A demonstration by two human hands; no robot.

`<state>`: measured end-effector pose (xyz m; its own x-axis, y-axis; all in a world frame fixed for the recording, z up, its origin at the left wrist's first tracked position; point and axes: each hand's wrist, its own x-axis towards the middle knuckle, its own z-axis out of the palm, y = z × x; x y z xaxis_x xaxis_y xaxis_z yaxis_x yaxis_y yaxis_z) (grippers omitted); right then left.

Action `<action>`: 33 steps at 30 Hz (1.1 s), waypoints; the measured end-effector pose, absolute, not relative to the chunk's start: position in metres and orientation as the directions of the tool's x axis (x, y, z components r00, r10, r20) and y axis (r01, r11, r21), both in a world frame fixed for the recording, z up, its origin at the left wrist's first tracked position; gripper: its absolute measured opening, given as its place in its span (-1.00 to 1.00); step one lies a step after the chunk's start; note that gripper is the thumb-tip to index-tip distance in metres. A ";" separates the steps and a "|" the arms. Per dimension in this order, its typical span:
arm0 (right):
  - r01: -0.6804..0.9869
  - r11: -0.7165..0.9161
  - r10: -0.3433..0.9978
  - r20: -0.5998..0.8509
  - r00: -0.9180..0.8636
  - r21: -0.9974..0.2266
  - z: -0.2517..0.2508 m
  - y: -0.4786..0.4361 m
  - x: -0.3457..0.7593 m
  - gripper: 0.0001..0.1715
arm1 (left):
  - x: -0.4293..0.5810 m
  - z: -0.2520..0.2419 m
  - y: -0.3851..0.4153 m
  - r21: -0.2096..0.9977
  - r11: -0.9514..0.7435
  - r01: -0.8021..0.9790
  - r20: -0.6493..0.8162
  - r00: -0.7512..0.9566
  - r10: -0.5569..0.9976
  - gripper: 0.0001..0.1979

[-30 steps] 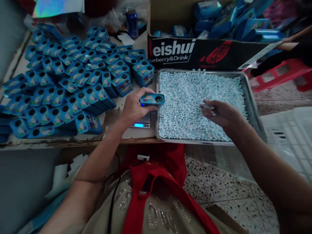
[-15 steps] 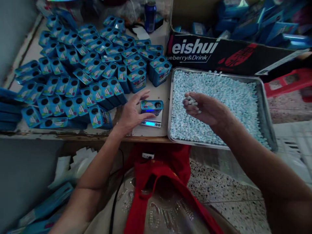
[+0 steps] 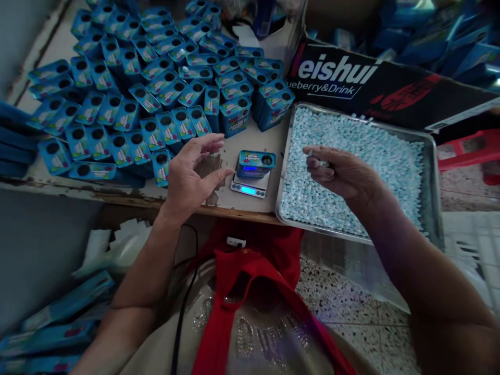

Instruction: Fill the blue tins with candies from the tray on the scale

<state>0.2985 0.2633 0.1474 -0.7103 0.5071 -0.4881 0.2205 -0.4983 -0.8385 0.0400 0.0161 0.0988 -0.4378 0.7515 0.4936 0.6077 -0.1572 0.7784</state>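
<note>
Blue and upright on a small scale [image 3: 249, 190] near the front edge of the desk [image 3: 242, 141]: a printed tin [image 3: 255, 164]. Just left of it, the left hand [image 3: 186, 174], fingers spread open. Above the metal tray [image 3: 328, 234] at right, the right hand [image 3: 346, 172], fingers closed on a few pale pellets [image 3: 323, 163]. Between scale and tray rim, only a narrow bare strip; more open room behind the scale, up to the packed tins [image 3: 235, 112]. Close behind the tray's rear edge, a black carton [image 3: 375, 89].
</note>
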 end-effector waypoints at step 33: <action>0.311 -0.182 0.525 -0.360 -0.771 -0.933 0.181 0.248 0.243 -0.69 | 0.087 0.118 0.079 0.377 0.057 0.925 0.182 -0.134 0.974 -0.49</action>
